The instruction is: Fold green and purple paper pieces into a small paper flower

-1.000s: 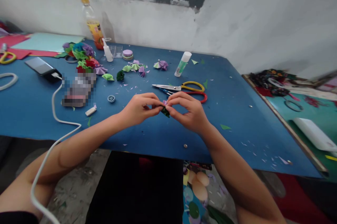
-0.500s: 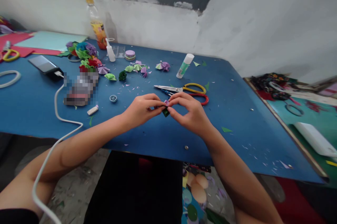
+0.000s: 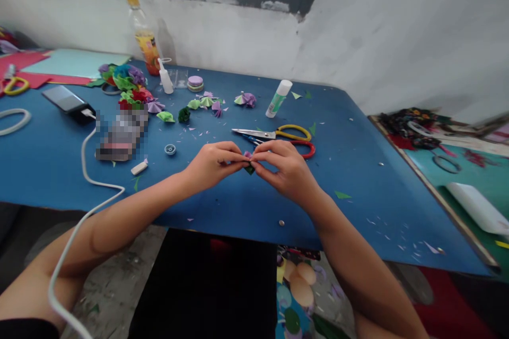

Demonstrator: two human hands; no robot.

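My left hand point(image 3: 212, 164) and my right hand point(image 3: 284, 169) meet fingertip to fingertip over the blue table point(image 3: 358, 169). Between them they pinch a small folded paper piece point(image 3: 249, 163), purple on top and dark green below, mostly hidden by the fingers. Just beyond my hands lie yellow-handled scissors point(image 3: 274, 132) and red-handled scissors point(image 3: 302, 147). A glue stick point(image 3: 278, 98) lies farther back.
Folded paper fans and a heap of paper flowers point(image 3: 127, 84) sit at the back left, with a bottle point(image 3: 143, 36), a small glue bottle point(image 3: 165, 78), a phone point(image 3: 63, 98) and a white cable point(image 3: 85, 169). Paper scraps dot the table. A second table point(image 3: 457, 169) stands at the right.
My hands stay together on the paper piece, with only small finger shifts. The view has shifted slightly.
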